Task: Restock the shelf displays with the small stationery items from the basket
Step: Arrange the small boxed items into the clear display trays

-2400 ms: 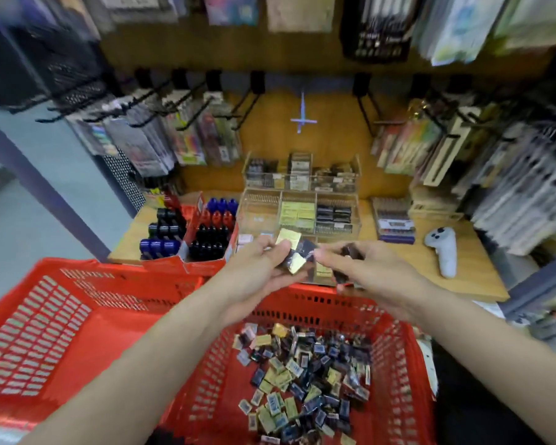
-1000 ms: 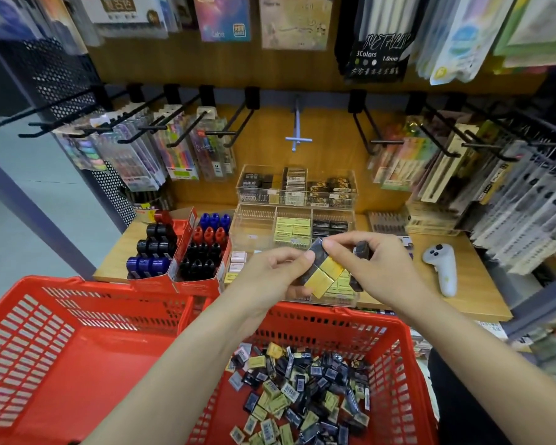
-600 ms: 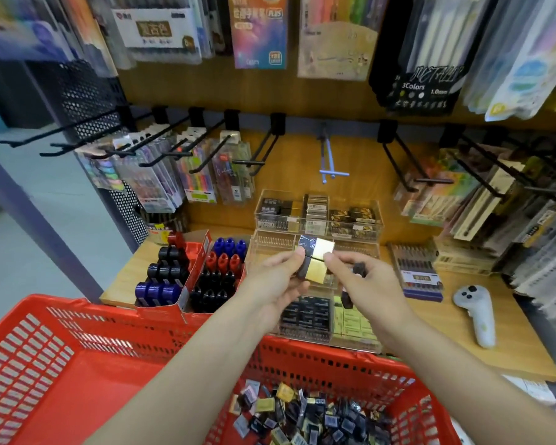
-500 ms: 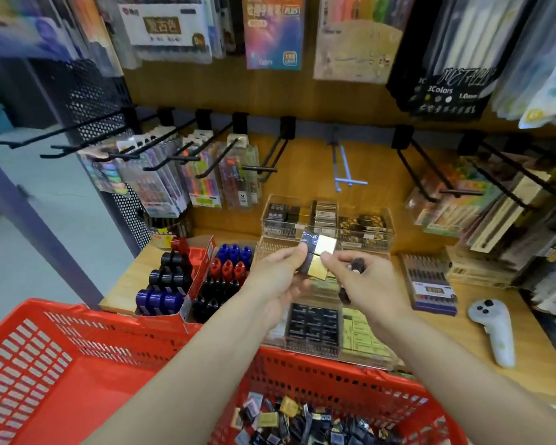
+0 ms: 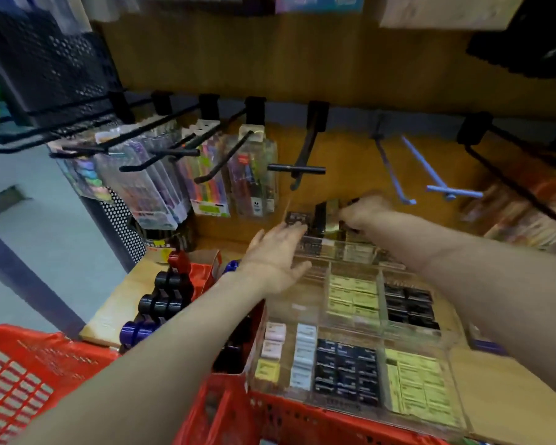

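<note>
Both arms stretched over the red basket (image 5: 29, 377) rim toward the back of the tabletop (image 5: 109, 313). Right hand (image 5: 363, 211) at the rear clear tray (image 5: 341, 248), pinching small dark and gold stationery packets (image 5: 326, 216), blurred, just above its compartments. Left hand (image 5: 275, 255) spread, fingers relaxed, hovering beside that tray's left edge, holding nothing. Front clear trays (image 5: 379, 335) filled in rows, touching the basket rim. Black peg hooks (image 5: 296, 170) jutting out overhead, close above the right hand. Marker boxes (image 5: 170, 293) under the left forearm.

Dim, warm store light; motion blur smears the whole frame, worst around the hooks (image 5: 296, 170); wide-angle bending at edges.
</note>
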